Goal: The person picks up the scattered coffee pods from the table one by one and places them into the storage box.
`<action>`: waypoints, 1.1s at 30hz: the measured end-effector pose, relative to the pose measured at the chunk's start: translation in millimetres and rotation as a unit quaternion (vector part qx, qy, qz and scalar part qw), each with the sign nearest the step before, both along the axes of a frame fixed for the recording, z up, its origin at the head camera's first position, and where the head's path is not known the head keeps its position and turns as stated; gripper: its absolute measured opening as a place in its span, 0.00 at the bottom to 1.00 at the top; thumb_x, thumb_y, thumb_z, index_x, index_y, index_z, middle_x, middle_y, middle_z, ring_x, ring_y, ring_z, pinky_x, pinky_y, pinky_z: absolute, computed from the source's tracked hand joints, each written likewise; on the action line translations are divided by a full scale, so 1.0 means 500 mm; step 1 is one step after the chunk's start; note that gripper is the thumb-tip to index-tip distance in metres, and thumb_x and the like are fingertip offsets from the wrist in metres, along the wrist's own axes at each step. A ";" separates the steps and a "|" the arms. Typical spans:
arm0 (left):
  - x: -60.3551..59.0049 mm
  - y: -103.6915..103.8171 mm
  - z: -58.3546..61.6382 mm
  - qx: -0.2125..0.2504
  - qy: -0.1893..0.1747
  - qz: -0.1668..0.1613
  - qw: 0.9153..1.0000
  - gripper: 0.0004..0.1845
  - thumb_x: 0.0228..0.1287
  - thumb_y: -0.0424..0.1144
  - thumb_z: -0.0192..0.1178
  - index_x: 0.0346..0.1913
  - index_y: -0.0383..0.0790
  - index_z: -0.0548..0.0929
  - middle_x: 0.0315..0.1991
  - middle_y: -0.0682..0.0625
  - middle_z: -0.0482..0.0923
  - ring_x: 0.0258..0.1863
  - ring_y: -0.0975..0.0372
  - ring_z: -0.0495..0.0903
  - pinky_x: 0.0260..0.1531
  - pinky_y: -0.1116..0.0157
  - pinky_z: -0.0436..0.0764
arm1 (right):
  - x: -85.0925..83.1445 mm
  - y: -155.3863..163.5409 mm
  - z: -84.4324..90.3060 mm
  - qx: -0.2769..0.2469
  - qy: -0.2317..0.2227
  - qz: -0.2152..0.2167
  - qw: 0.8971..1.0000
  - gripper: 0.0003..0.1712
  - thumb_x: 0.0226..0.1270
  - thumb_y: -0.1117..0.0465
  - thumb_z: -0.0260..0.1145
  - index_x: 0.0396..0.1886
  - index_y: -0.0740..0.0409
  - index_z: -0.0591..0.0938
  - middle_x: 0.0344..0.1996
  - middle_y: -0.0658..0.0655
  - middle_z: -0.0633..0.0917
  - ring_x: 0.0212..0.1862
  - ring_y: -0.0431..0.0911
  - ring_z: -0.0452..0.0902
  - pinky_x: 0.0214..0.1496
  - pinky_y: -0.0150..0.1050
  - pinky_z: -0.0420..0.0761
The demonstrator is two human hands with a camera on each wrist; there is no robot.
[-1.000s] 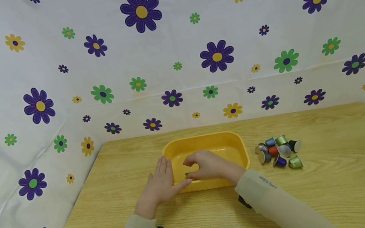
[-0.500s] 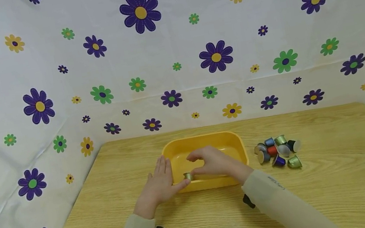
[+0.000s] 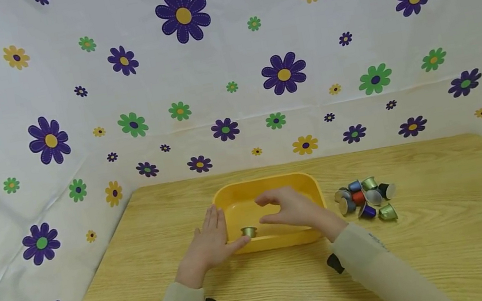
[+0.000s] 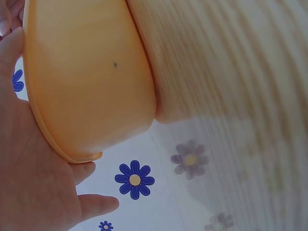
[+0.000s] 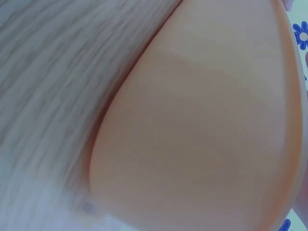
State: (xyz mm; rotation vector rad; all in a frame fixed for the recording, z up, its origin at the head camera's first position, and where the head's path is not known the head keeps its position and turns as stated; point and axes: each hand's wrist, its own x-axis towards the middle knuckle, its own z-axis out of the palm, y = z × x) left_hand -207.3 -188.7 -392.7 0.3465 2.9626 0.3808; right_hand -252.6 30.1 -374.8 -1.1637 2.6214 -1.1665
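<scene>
A yellow plastic tub (image 3: 276,241) stands on the wooden table. In its front left corner is a light green coffee capsule (image 3: 249,232), wide rim uppermost. My left hand (image 3: 209,245) rests on the tub's left rim with straight fingers, the thumb reaching along the front rim close to the capsule. In the left wrist view the tub's outer wall (image 4: 91,82) lies beside that hand. My right hand (image 3: 294,209) is over the tub, to the right of the capsule, thumb and fingers spread apart with nothing between them. The right wrist view mostly shows the tub's wall (image 5: 192,120).
Right of the tub lies a heap of several coffee capsules, among them a red one (image 3: 358,198), a dark blue one (image 3: 367,211) and a green one (image 3: 387,212). A white flower-patterned sheet (image 3: 235,65) hangs behind and beside the table (image 3: 452,221).
My right hand has let go of the green capsule and moved right, away from it, its fingers opening wider. The capsule stays in the tub's corner. My left hand keeps its place.
</scene>
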 end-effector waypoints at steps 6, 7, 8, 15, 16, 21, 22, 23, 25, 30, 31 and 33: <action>-0.001 0.003 0.000 -0.003 -0.001 0.002 1.000 0.52 0.55 0.67 0.44 0.66 0.26 0.43 0.67 0.37 0.31 0.66 0.50 0.33 0.57 0.43 0.48 | 0.000 0.024 -0.004 -0.016 0.021 0.006 1.000 0.24 0.54 0.59 0.67 0.48 0.68 0.76 0.45 0.62 0.79 0.48 0.49 0.74 0.52 0.41 0.71; -0.001 0.003 -0.001 -0.004 -0.001 0.002 1.000 0.52 0.55 0.67 0.44 0.66 0.26 0.43 0.67 0.37 0.32 0.66 0.50 0.33 0.57 0.43 0.48 | 0.000 0.026 -0.006 -0.017 0.026 0.007 1.000 0.24 0.53 0.59 0.67 0.48 0.67 0.76 0.45 0.62 0.79 0.48 0.49 0.74 0.52 0.41 0.71; -0.001 0.003 -0.001 -0.005 0.000 0.002 1.000 0.52 0.55 0.67 0.44 0.66 0.26 0.43 0.67 0.37 0.32 0.66 0.50 0.33 0.57 0.42 0.48 | 0.000 0.029 -0.007 -0.018 0.029 0.008 0.999 0.24 0.53 0.59 0.67 0.48 0.68 0.76 0.45 0.62 0.79 0.48 0.49 0.75 0.51 0.40 0.71; -0.001 0.002 -0.004 -0.003 0.002 0.001 1.000 0.53 0.54 0.69 0.43 0.66 0.26 0.43 0.67 0.36 0.33 0.66 0.49 0.33 0.56 0.42 0.48 | 0.006 0.049 -0.003 -0.022 0.038 0.009 0.999 0.24 0.54 0.59 0.66 0.48 0.69 0.76 0.44 0.64 0.79 0.48 0.51 0.74 0.51 0.41 0.72; -0.001 0.002 -0.003 -0.002 0.001 0.001 1.000 0.53 0.54 0.69 0.43 0.66 0.26 0.43 0.67 0.36 0.32 0.66 0.49 0.33 0.57 0.42 0.48 | 0.007 0.052 -0.001 -0.023 0.038 0.008 0.999 0.24 0.54 0.60 0.66 0.48 0.70 0.76 0.44 0.64 0.79 0.48 0.52 0.74 0.51 0.42 0.72; -0.002 0.001 -0.005 -0.002 0.002 0.002 1.000 0.53 0.54 0.68 0.43 0.66 0.26 0.43 0.67 0.36 0.32 0.66 0.49 0.33 0.57 0.42 0.47 | 0.006 0.069 0.001 -0.016 0.032 -0.004 0.999 0.23 0.54 0.59 0.66 0.48 0.68 0.76 0.44 0.64 0.79 0.48 0.51 0.74 0.52 0.42 0.71; -0.002 0.001 -0.005 -0.002 0.002 0.001 1.000 0.53 0.55 0.68 0.43 0.66 0.26 0.43 0.67 0.36 0.32 0.66 0.49 0.33 0.57 0.42 0.47 | 0.006 0.072 0.001 -0.015 0.028 -0.009 0.999 0.23 0.54 0.59 0.66 0.48 0.67 0.76 0.45 0.63 0.79 0.48 0.51 0.74 0.52 0.42 0.71; -0.002 0.001 -0.005 -0.002 0.003 0.001 1.000 0.53 0.55 0.68 0.43 0.66 0.26 0.43 0.67 0.36 0.32 0.66 0.49 0.33 0.56 0.42 0.47 | 0.006 0.076 0.001 -0.013 0.024 -0.014 1.000 0.23 0.54 0.59 0.66 0.48 0.67 0.76 0.45 0.63 0.79 0.49 0.51 0.74 0.52 0.41 0.71; -0.001 0.001 -0.004 0.000 0.001 -0.001 1.000 0.53 0.55 0.68 0.43 0.66 0.26 0.43 0.67 0.36 0.32 0.66 0.49 0.33 0.56 0.42 0.47 | 0.007 0.082 0.001 -0.013 0.013 -0.023 1.000 0.23 0.54 0.59 0.66 0.48 0.66 0.76 0.45 0.62 0.79 0.49 0.51 0.73 0.53 0.42 0.70; 0.002 0.003 0.002 0.001 -0.001 -0.003 1.000 0.52 0.56 0.67 0.44 0.66 0.26 0.43 0.67 0.36 0.32 0.66 0.49 0.33 0.57 0.42 0.48 | 0.009 0.099 0.002 -0.012 0.002 -0.033 0.999 0.23 0.54 0.59 0.66 0.49 0.65 0.76 0.45 0.62 0.79 0.50 0.52 0.73 0.54 0.43 0.69; 0.002 0.004 0.003 0.000 -0.001 -0.003 1.000 0.52 0.56 0.67 0.44 0.66 0.26 0.43 0.67 0.36 0.32 0.66 0.49 0.33 0.57 0.42 0.48 | 0.010 0.102 0.003 -0.011 0.002 -0.034 0.999 0.23 0.54 0.58 0.66 0.49 0.65 0.76 0.45 0.62 0.78 0.50 0.52 0.72 0.54 0.43 0.69; 0.003 0.005 0.004 0.000 -0.003 -0.003 1.000 0.52 0.56 0.67 0.44 0.66 0.25 0.43 0.67 0.36 0.32 0.66 0.49 0.33 0.57 0.42 0.48 | 0.012 0.110 0.003 -0.007 0.003 -0.039 0.999 0.23 0.54 0.58 0.66 0.48 0.65 0.76 0.45 0.62 0.79 0.50 0.52 0.73 0.53 0.43 0.69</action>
